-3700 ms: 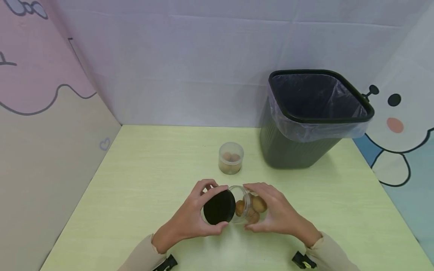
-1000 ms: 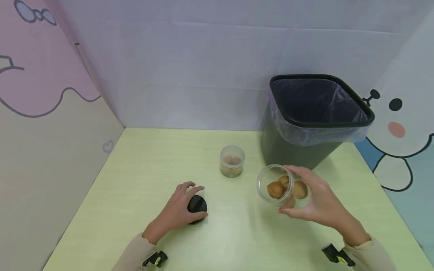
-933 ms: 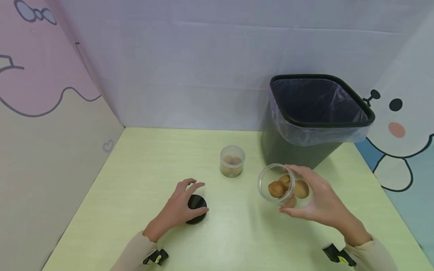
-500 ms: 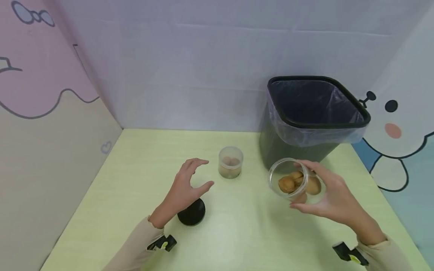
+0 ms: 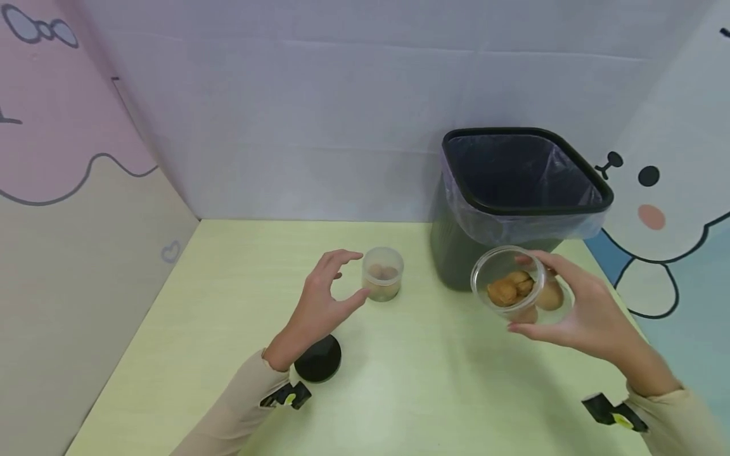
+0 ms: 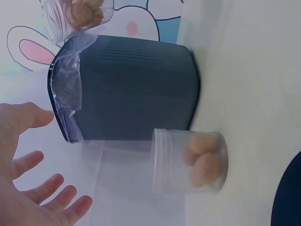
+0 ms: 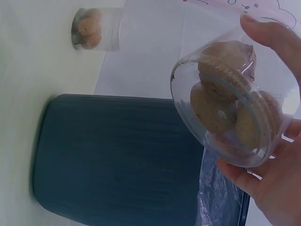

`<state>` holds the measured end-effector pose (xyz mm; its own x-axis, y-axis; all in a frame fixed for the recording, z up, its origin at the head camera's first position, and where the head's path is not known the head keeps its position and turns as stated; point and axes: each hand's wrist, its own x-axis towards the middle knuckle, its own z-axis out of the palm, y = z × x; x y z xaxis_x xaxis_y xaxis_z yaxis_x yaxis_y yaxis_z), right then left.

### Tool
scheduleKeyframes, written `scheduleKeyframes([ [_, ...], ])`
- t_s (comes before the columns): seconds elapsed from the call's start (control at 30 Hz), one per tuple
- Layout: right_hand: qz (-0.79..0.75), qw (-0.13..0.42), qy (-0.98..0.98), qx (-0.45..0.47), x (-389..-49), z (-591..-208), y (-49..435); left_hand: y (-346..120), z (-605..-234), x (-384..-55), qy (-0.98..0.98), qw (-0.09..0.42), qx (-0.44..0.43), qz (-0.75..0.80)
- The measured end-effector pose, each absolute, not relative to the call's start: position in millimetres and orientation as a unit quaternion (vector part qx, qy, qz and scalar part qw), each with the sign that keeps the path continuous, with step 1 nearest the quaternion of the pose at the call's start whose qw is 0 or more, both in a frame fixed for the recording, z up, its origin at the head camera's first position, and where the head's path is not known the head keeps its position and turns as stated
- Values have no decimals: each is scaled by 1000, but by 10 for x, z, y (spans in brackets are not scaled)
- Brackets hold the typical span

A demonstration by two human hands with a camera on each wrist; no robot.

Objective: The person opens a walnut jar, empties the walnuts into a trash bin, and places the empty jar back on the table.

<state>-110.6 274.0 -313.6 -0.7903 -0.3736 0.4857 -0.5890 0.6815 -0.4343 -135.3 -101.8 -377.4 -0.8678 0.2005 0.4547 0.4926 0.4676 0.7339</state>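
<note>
My right hand grips a clear plastic jar in the air, in front of the bin. The jar is tilted, its uncovered mouth towards the left. Several brown, roundish lumps, perhaps walnuts, lie inside; the right wrist view shows them through the jar's base. My left hand is raised with fingers and thumb spread. It holds nothing and is close to a second clear jar, apart from it in the left wrist view. That jar stands upright on the table with several brown balls in it.
A black round lid lies on the table, partly behind the left wrist. At the back right stands a dark grey bin with a thin plastic liner. Pale fabric walls close off the back and sides of the table.
The hands first had the black lid and jar together; then they parted. My left hand left the lid on the table and moved towards the second jar. My right hand carried its jar right and up.
</note>
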Motion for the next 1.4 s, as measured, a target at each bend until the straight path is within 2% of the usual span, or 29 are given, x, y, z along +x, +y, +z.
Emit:
scheduleKeyframes([
  [0.5, 264, 194, -915, 236, -1145, -2928, 2941, -774, -3554, -1508, -821, 178, -230, -491],
  [0.83, 222, 242, -916, 229, -1155, -2843, 3095, -603, -3434, -1601, -802, 177, -246, -515],
  [1.07, 218, 243, -915, 238, -1220, -2741, 3152, -438, -3370, -1706, -786, 194, -261, -527],
  [1.4, 195, 254, -919, 231, -1301, -2637, 3284, -208, -3248, -1815, -774, 188, -265, -543],
])
